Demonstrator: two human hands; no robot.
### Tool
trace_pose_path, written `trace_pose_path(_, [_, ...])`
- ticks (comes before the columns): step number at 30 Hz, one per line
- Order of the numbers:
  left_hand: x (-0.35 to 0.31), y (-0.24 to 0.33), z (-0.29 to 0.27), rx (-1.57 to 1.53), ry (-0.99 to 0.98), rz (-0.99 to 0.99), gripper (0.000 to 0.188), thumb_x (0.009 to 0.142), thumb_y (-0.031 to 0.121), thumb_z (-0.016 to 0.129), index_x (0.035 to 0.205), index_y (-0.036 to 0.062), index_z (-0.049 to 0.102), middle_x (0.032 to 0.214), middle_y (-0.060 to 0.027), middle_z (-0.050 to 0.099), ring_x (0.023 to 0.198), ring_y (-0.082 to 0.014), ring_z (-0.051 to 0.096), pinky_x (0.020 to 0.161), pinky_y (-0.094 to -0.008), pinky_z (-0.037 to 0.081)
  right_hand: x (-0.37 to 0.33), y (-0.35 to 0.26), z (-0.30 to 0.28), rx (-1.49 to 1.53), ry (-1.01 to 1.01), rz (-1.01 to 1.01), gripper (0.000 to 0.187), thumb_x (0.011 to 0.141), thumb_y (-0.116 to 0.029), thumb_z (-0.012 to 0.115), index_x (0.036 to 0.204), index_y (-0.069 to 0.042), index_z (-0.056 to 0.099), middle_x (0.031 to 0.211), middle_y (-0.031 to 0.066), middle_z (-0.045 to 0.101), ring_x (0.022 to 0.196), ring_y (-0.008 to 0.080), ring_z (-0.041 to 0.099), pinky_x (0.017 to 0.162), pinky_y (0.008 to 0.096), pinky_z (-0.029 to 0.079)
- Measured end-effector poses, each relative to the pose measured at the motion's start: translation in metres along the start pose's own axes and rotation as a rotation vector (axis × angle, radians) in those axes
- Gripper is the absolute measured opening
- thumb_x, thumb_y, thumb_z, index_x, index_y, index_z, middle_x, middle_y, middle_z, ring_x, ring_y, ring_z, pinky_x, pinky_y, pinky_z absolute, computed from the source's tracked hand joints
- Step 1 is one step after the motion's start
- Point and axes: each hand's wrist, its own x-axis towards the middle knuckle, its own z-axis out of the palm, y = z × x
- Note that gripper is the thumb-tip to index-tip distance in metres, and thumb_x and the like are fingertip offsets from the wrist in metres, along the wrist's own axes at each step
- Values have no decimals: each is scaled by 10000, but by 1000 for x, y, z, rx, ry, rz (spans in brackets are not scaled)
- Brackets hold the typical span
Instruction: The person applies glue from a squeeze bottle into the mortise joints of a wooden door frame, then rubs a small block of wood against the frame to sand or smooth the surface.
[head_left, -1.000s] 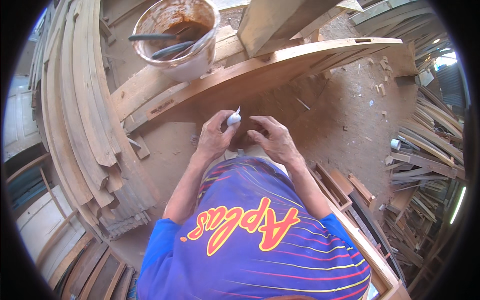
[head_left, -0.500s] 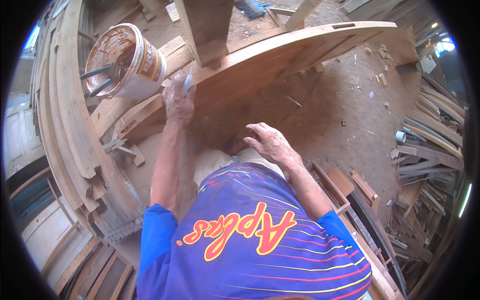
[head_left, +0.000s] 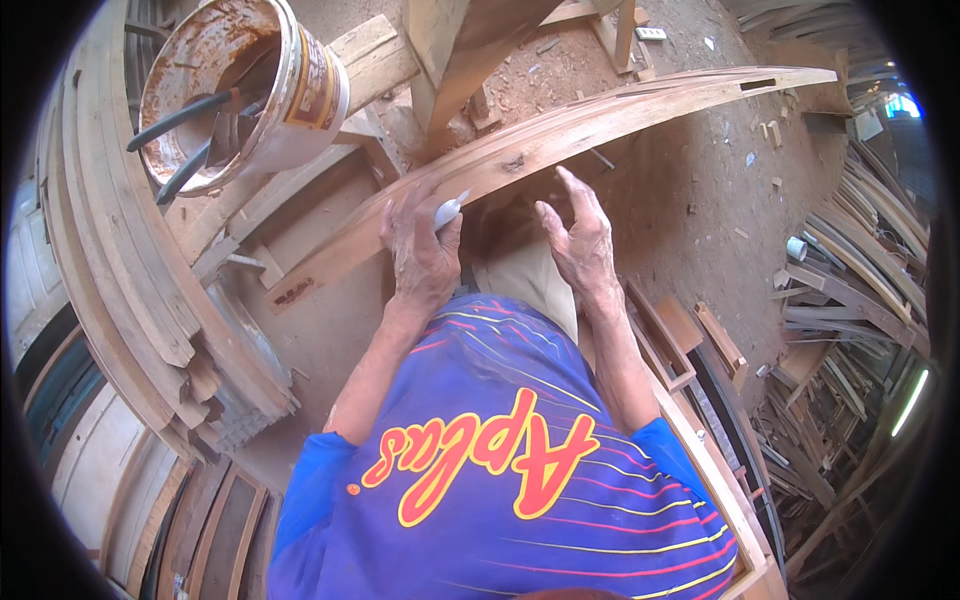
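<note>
A small white squeeze bottle with a thin nozzle (head_left: 449, 211) is in my left hand (head_left: 421, 250), its fingers closed round it and its tip pointing up and right. That hand is at the near edge of a long wooden frame (head_left: 570, 140), which has a slot near its far right end and a dark knot in its edge. To the right, my right hand (head_left: 583, 243) is raised just short of the frame's edge. Its fingers are apart and nothing is in it.
A dirty white bucket (head_left: 312, 130) stands at the upper left, with pliers-like dark handles (head_left: 185, 122) sticking out. Stacked long boards (head_left: 125, 220) line the left side. Scrap wood (head_left: 850, 330) is piled at the right. An upright timber (head_left: 440, 60) stands beyond the frame.
My left hand has moved right and nearer along the frame with the bottle. My right hand has risen toward the frame's edge. The frame now shows more of its edge face.
</note>
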Motion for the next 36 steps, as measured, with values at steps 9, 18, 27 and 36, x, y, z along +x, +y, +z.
trace_pose_path(9, [15,-4,-14,-31,-65,-82,379,1031,183,665,1365,96,509,1498,-118,576,1406,-337,520,1216,-577,235,17,-3,27,-230,-91,-196,698,952,-84,694,1601,-175,455,1294,313,612,1215,465,616,995,516,551])
trace_pose_path(18, [3,-17,-46,27,-40,-145,393,1017,120,670,1388,68,550,1322,-145,669,1255,-372,604,1129,-510,373,40,-21,8,-133,-1,-254,413,909,-34,741,1316,-70,676,1220,207,650,1060,396,667,853,471,583])
trace_pose_path(27, [3,-27,-39,-19,141,-101,349,975,139,721,1291,84,586,1249,-128,680,1188,-382,619,1064,-529,410,82,-179,-1,122,80,-798,258,910,8,780,1161,-15,722,1036,163,713,880,318,730,768,414,600])
trace_pose_path(36, [1,-29,-40,35,198,-31,415,916,128,740,1282,62,556,1196,-149,637,1161,-356,622,1066,-531,410,214,-348,69,-74,-812,-492,217,984,-128,619,1139,-112,770,1061,124,775,902,271,752,783,375,601])
